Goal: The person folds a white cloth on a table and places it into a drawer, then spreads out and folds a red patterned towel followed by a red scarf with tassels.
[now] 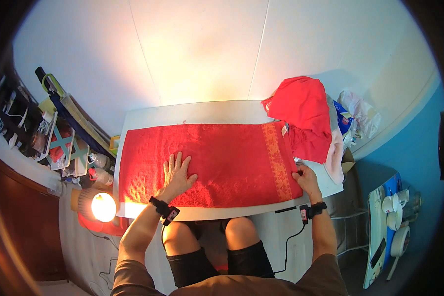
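A red towel [229,162] lies spread lengthwise over the white table [214,111]. Its right end carries a gold patterned band [275,159], with a small white tag [284,130] at the upper right edge. My left hand [178,175] rests palm down on the towel's left half, fingers spread and holding nothing. At the right edge, my right hand [306,180] pinches the towel's border between thumb and fingers. Beyond that hand, a crumpled red fringed cloth [299,107] is heaped at the table's far right corner.
A pale pink cloth [333,157] hangs over the table's right side, near clear plastic bags [360,111]. On the left glows a bulb lamp [103,207], below shelves of bottles [100,161] and a folded umbrella [77,122]. White cups [392,207] stand at the right.
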The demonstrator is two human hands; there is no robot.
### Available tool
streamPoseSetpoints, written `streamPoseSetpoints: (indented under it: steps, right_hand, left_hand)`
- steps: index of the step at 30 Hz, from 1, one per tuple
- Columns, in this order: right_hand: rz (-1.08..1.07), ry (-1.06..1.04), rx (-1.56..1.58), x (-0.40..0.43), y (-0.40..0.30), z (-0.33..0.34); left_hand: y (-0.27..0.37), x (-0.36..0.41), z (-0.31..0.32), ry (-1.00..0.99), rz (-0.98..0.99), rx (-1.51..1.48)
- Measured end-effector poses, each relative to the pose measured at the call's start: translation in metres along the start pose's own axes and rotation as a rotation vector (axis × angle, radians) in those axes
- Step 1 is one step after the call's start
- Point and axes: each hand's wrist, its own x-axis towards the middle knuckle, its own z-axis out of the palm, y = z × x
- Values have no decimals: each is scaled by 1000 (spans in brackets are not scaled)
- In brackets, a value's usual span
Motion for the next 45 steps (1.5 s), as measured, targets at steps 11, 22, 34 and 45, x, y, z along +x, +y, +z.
streamPoseSetpoints:
  steps: [11,22,34,45]
  right_hand:
    - [87,-173,981,5,-60,18]
    - [-423,-685,573,33,-212,97]
    - [-697,-29,-139,167,-189,100]
    - [-627,-377,-162,211,-200,125]
  left_hand:
    - [108,-7,-1,-187,248,-640]
    - [135,7,20,-406,-447,-2232]
    - [114,-28,5,-61,-382,-1507]
    - [91,-41,-5,12,-253,-841]
